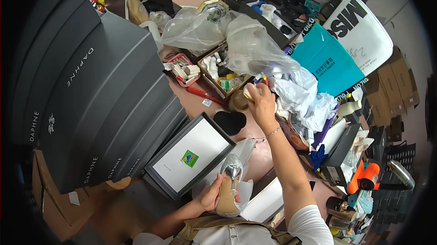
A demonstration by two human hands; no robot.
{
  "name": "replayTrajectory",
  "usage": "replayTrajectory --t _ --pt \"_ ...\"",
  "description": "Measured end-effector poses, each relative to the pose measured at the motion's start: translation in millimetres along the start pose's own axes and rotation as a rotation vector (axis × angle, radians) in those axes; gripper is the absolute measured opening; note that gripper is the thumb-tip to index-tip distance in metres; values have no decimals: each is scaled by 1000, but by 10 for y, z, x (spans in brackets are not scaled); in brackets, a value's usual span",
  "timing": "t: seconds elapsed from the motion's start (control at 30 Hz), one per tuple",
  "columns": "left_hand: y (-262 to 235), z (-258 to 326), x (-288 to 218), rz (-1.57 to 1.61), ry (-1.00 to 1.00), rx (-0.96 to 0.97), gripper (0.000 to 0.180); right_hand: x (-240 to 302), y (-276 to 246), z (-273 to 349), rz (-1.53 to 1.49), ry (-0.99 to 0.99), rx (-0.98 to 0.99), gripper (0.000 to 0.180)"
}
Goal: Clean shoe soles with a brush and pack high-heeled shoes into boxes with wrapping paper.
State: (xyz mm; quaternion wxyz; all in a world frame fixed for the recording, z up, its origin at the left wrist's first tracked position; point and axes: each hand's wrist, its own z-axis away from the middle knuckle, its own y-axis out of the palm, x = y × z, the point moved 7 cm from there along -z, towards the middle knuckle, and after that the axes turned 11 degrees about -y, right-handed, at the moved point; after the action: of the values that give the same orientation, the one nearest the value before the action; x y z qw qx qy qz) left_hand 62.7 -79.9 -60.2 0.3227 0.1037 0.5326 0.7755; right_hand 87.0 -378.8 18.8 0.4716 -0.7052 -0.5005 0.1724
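Note:
My left hand point(210, 196), low in the middle, is closed round a high-heeled shoe point(226, 198). The shoe has a tan sole turned toward me and a shiny silver heel. My right hand point(262, 106) reaches out across the table, its fingers pinching a small whitish, yellow-edged piece whose kind I cannot make out. Just left of those fingers stands a tan round container point(237, 101). A dark flat rounded thing point(230, 122) lies nearer to me. Beside the shoe is a grey shoe box point(170, 188) with white paper and a green packet point(189, 158) on it.
Tall stacked dark shoe boxes point(104, 94) wall off the left. A red basket point(187, 81) and a cardboard tray point(223, 91) of small items stand ahead. Plastic bags point(259, 44), a teal box lid point(327, 60) and an orange hairdryer point(364, 176) crowd the far side and right.

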Motion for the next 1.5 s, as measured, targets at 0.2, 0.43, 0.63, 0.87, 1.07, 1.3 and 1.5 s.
replayTrajectory --t 0.2,0.43,0.63,0.87,1.07,1.3,1.5 --pt "-49 47 -23 37 -2 80 70 -90 392 144 -213 174 -64 64" --pt "83 128 -103 1 -9 8 56 -176 -17 161 -200 55 -331 53" --pt "-50 50 -56 231 -31 100 52 -678 -536 1063 -884 729 -1118 39" --pt "181 164 -527 -39 158 -13 44 3 -116 232 -188 55 -334 46" --pt "120 254 -504 -53 290 -175 47 107 -223 454 -368 237 -88 35" --pt "423 203 -159 -287 202 -223 50 1721 -1706 2029 -488 169 94 31" --pt "939 95 252 -633 179 -193 46 2132 -1903 2471 -301 211 72 31"
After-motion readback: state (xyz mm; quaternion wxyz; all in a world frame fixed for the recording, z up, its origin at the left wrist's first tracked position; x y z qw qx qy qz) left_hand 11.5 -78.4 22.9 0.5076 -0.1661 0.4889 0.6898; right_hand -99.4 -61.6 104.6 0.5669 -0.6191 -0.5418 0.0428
